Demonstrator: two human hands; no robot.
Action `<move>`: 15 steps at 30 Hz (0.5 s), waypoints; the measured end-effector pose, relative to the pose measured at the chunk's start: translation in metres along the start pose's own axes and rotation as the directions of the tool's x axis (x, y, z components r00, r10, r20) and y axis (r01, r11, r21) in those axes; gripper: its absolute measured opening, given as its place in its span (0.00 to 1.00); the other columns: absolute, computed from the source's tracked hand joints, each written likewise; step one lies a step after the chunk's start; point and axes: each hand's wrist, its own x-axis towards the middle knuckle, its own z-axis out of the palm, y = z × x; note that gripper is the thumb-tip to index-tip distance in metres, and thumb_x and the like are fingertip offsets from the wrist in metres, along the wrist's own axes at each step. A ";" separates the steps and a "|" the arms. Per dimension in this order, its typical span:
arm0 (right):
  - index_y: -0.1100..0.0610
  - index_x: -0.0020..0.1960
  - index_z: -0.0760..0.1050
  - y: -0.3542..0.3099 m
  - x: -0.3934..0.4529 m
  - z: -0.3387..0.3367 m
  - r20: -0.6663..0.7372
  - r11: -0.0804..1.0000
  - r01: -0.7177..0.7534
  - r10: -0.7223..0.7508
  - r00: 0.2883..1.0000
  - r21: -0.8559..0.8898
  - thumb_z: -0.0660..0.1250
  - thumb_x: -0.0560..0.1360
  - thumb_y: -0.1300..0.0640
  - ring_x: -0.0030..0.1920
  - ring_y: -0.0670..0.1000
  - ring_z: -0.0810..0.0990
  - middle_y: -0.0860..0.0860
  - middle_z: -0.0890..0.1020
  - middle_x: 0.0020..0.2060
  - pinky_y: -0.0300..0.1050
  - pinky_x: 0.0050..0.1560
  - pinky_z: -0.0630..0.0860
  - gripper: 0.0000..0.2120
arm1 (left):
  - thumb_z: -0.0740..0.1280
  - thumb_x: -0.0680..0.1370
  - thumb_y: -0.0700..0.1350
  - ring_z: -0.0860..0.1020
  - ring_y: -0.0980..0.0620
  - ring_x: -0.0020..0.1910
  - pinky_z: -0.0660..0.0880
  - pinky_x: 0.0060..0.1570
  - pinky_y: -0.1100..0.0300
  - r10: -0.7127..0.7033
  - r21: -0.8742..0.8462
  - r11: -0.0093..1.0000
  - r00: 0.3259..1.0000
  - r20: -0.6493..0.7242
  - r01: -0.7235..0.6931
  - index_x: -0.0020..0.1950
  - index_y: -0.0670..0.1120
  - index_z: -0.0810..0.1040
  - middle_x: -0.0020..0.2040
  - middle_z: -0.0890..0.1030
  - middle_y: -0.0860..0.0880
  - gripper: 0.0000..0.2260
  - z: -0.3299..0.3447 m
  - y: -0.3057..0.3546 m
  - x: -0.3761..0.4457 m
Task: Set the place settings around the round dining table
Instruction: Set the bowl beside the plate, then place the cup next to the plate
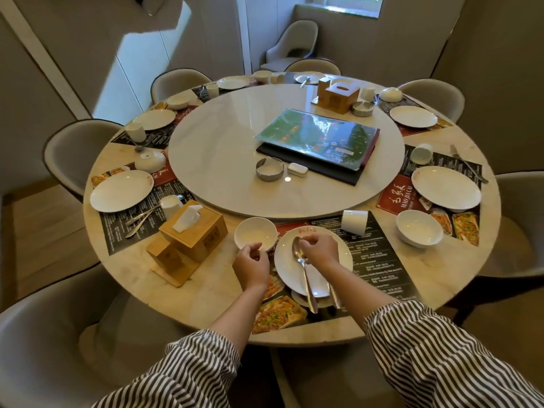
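Your near setting: plate (pixel 297 278) on placemat (pixel 379 254), spoon (pixel 303 269) across plate | bowl (pixel 255 233) left-behind, touching plate rim | cup (pixel 355 221) on its side behind-right | tissue box (pixel 192 228) left of bowl | turntable (pixel 285 142) at bench (pixel 206 293) centre, menus (pixel 318 139) on it | further settings ring the rim.

Both arms are showing loose, billowy sleeves, the left sleeve (pixel 188 369) and the right sleeve (pixel 435 348) alike carrying narrow dark-and-white stripes. The cuffs are sitting pushed up, leaving forearms and both hands bare, no rings or watch showing.
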 end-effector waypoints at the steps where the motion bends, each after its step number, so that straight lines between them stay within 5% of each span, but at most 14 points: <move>1: 0.56 0.48 0.83 0.006 -0.002 -0.012 0.011 1.000 -0.006 0.006 1.000 0.015 0.68 0.76 0.59 0.40 0.51 0.83 0.50 0.83 0.41 0.48 0.40 0.83 0.05 | 0.68 0.76 0.41 0.79 0.54 0.47 0.75 0.47 0.64 0.007 -0.002 1.000 1.000 0.024 -0.007 0.54 0.45 0.81 0.51 0.83 0.48 0.07 0.006 0.002 -0.009; 6: 0.61 0.56 0.80 0.037 -0.007 -0.077 0.024 0.999 -0.035 0.035 0.999 0.009 0.66 0.78 0.58 0.38 0.49 0.83 0.53 0.83 0.45 0.38 0.32 0.78 0.09 | 0.68 0.76 0.40 0.80 0.54 0.46 0.75 0.44 0.65 0.049 0.013 0.999 0.994 0.098 -0.050 0.54 0.43 0.81 0.49 0.83 0.48 0.07 0.041 0.018 -0.053; 12: 0.57 0.51 0.83 0.076 0.009 -0.152 0.003 0.997 -0.030 0.030 1.000 -0.067 0.67 0.78 0.56 0.41 0.49 0.83 0.50 0.84 0.39 0.49 0.50 0.82 0.07 | 0.70 0.75 0.41 0.80 0.52 0.48 0.78 0.49 0.60 0.034 0.045 0.998 0.993 0.109 -0.039 0.54 0.43 0.81 0.50 0.83 0.47 0.08 0.091 0.041 -0.095; 15: 0.57 0.53 0.82 0.087 0.020 -0.178 0.037 0.997 -0.024 0.027 0.999 -0.069 0.67 0.78 0.56 0.42 0.51 0.83 0.51 0.83 0.41 0.51 0.50 0.82 0.08 | 0.69 0.75 0.40 0.79 0.53 0.48 0.76 0.49 0.62 0.030 0.058 0.998 0.992 0.123 -0.037 0.55 0.44 0.81 0.52 0.83 0.47 0.10 0.114 0.049 -0.108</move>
